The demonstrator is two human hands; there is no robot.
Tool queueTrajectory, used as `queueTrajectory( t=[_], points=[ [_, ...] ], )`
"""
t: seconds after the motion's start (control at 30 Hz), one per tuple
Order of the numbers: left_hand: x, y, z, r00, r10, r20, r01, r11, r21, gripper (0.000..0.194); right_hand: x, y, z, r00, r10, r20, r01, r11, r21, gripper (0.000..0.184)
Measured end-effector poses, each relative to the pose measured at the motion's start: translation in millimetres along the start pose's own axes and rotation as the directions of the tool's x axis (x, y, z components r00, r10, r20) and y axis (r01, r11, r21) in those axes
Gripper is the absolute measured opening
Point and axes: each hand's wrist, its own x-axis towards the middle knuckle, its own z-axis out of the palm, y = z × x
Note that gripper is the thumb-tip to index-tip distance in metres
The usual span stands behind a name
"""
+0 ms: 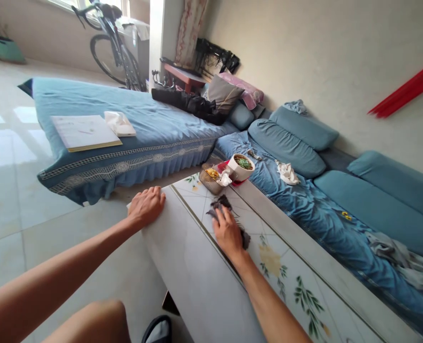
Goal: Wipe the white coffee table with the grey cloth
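A dark grey cloth (222,206) lies crumpled on the low table (193,252), which has a pale top with leaf patterns. My right hand (227,231) presses down on this cloth, its fingers bent over it; part of the cloth sticks out beside the wrist. At the table's far left corner my left hand (147,206) rests with its fingers laid over the edge, holding nothing. Just beyond the cloth stand a clear plastic box (211,178) with yellowish bits and white tissue (225,178) in it, and a white pot (242,167) with a succulent.
A blue-covered daybed (154,126) stands beyond the table, bearing a flat white box (84,131) and a tissue pack (120,124). Along the right runs a blue sofa (286,200) with cushions and a crumpled white cloth (287,172). A bicycle (114,47) leans by the window.
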Motion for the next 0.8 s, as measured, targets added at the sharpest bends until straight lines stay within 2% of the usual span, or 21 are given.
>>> queueTrajectory(
  t=[0.1, 0.2, 0.3, 0.4, 0.47, 0.53, 0.6, 0.7, 0.73, 0.8],
  points=[
    [1, -1, 3.8, 0.999, -0.015, -0.039, 0.013, 0.999, -0.051, 0.056, 11, -55, 1, 0.991, -0.099, 0.091, 0.091, 0.992, 0.084, 0.05],
    [2, -4, 7.9, 0.997, -0.028, -0.069, 0.022, 0.996, -0.092, 0.056, 60, -96, 12, 0.982, -0.109, 0.152, 0.088, 0.987, 0.137, 0.053],
    [1, -6, 11.8, 0.993, -0.032, -0.113, 0.012, 0.984, -0.177, 0.057, 113, -125, 28, 0.987, -0.059, 0.149, 0.036, 0.988, 0.149, 0.053],
    [-2, -10, 14.9, 0.97, -0.07, -0.233, -0.014, 0.939, -0.342, 0.058, 134, -156, 40, 0.986, -0.057, 0.158, 0.03, 0.985, 0.171, 0.053],
    [-2, -15, 15.4, 0.942, -0.101, -0.321, -0.062, 0.885, -0.461, 0.059, 127, -181, 43, 0.977, -0.122, 0.176, 0.086, 0.976, 0.202, 0.052],
    [0, -24, 13.8, 0.927, -0.109, -0.359, -0.13, 0.805, -0.579, 0.061, 109, -207, 43, 0.963, -0.196, 0.184, 0.15, 0.96, 0.237, 0.051],
    [0, -36, 10.2, 0.933, -0.118, -0.341, -0.18, 0.666, -0.724, 0.065, 84, -229, 39, 0.955, -0.239, 0.178, 0.187, 0.946, 0.266, 0.053],
    [-12, -52, 4.0, 0.957, -0.175, -0.231, -0.142, 0.409, -0.901, 0.073, 44, -254, 27, 0.948, -0.273, 0.165, 0.218, 0.931, 0.292, 0.048],
    [-19, -56, 2.3, 0.959, -0.192, -0.208, -0.124, 0.375, -0.919, 0.074, 30, -258, 22, 0.945, -0.284, 0.162, 0.228, 0.928, 0.295, 0.044],
    [-35, -60, 0.0, 0.951, -0.196, -0.24, -0.136, 0.431, -0.892, 0.074, 3, -260, 8, 0.943, -0.293, 0.157, 0.24, 0.927, 0.29, 0.036]
  ],
)
